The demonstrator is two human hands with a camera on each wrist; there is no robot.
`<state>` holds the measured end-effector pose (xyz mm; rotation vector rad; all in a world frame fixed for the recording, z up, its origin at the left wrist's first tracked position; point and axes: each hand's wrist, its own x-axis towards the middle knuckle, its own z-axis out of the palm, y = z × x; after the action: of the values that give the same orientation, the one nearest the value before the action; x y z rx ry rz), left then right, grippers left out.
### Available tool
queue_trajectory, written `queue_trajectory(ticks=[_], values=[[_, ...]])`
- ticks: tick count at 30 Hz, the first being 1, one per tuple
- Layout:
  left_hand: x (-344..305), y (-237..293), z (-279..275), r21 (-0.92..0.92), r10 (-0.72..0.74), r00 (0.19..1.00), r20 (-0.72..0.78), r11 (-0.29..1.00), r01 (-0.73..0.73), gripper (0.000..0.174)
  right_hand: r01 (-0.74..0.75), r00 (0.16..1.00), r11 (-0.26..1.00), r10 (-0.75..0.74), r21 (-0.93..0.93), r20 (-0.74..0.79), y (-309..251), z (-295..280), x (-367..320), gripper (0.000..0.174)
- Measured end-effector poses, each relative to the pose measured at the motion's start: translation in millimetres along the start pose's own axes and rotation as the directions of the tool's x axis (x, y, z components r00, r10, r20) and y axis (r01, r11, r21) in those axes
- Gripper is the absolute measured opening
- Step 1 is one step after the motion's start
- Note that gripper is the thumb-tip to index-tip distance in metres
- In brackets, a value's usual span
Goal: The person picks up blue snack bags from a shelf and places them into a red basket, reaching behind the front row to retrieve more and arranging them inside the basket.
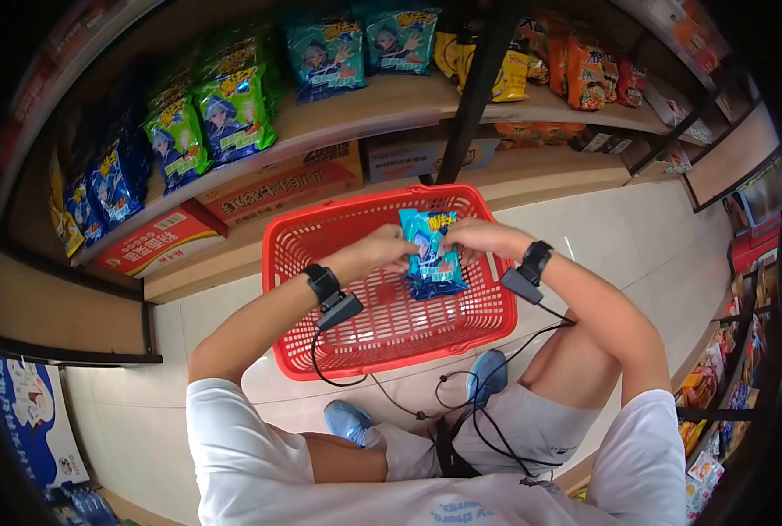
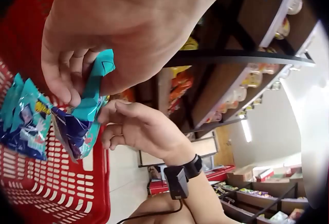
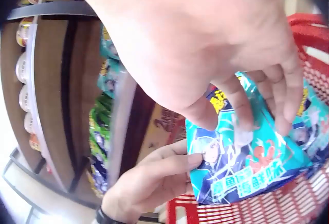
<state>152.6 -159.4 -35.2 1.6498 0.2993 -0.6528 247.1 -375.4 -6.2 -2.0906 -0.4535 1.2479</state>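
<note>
Both hands hold a teal snack bag (image 1: 428, 244) with a cartoon figure over a red shopping basket (image 1: 391, 360) on the floor. My left hand (image 1: 391, 249) pinches one side edge, its thumb on the printed front in the right wrist view. From the other side, my right hand (image 1: 487, 237) grips the bag near its top, with thumb and fingers bent over it (image 3: 241, 170). More teal snack bags (image 2: 32, 126) lie in the basket under the held one, as the left wrist view shows.
A wooden shelf (image 1: 356, 112) behind the basket carries teal, green, blue, yellow and orange packets. Cardboard boxes (image 1: 281, 180) stand beneath it. Cables from the wrist cameras hang across the basket's near side. Another stocked shelf (image 1: 715, 386) runs along the right.
</note>
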Motion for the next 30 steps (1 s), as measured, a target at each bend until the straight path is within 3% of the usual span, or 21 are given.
queue_trajectory(ticks=[2,4,6,9,12,13,16,17,18,20,22,24,26,28,30], values=[[29,-26,8,-0.067,-0.062,0.998,0.029,0.996,0.063,0.026,0.029,1.000,0.999,-0.029,0.013,0.002,21,2,8,0.033],[49,-43,21,-0.071,-0.063,0.998,-0.013,0.996,0.062,0.020,-0.072,0.997,0.996,0.073,-0.045,0.010,36,-1,21,0.036],[69,-57,31,-0.062,-0.119,0.993,-0.025,0.991,0.117,0.018,-0.095,0.995,0.995,0.094,0.036,0.009,40,0,24,0.038],[86,-69,46,-0.162,-0.141,0.980,-0.141,0.980,0.117,0.027,-0.178,0.984,0.979,0.174,-0.103,-0.043,35,6,24,0.040],[80,-61,50,-0.027,-0.203,0.953,-0.225,0.979,0.202,0.042,-0.120,0.992,0.945,0.126,-0.304,0.001,46,12,53,0.041],[82,-67,44,0.001,-0.197,0.968,-0.157,0.980,0.200,0.056,-0.097,0.995,0.940,0.101,-0.328,-0.005,44,14,61,0.039],[47,-31,29,0.358,0.049,0.992,-0.118,0.934,-0.003,0.059,0.115,0.983,0.882,-0.167,-0.456,-0.076,24,8,76,0.037],[41,-21,19,0.390,0.233,0.971,-0.046,0.900,-0.197,0.053,0.262,0.897,0.827,-0.399,-0.498,-0.191,18,11,80,0.031],[33,-7,9,0.474,0.296,0.948,-0.115,0.855,-0.209,0.049,0.284,0.848,0.828,-0.452,-0.484,-0.276,-2,14,74,0.029],[15,31,-10,0.633,0.426,0.878,-0.217,0.746,-0.206,0.042,0.322,0.724,0.831,-0.525,-0.453,-0.447,-60,15,49,0.026],[-19,78,-35,0.750,0.572,0.761,-0.306,0.638,-0.178,0.035,0.512,0.479,0.710,-0.703,-0.482,-0.526,-90,8,56,0.023],[-30,107,-71,0.671,0.606,0.714,-0.350,0.694,-0.261,0.030,0.626,0.449,0.721,-0.644,-0.296,-0.620,-128,4,41,0.023],[-34,124,-96,0.438,0.650,0.588,-0.481,0.759,-0.481,0.028,0.702,0.363,0.668,-0.636,-0.249,-0.681,-146,4,44,0.020],[-42,145,-108,0.414,0.641,0.428,-0.638,0.753,-0.511,0.030,0.737,0.264,0.622,-0.626,-0.265,-0.733,-159,1,51,0.018],[-31,152,-125,0.464,0.659,0.272,-0.701,0.711,-0.529,0.041,0.672,0.299,0.689,-0.588,-0.272,-0.752,-164,2,45,0.015]])
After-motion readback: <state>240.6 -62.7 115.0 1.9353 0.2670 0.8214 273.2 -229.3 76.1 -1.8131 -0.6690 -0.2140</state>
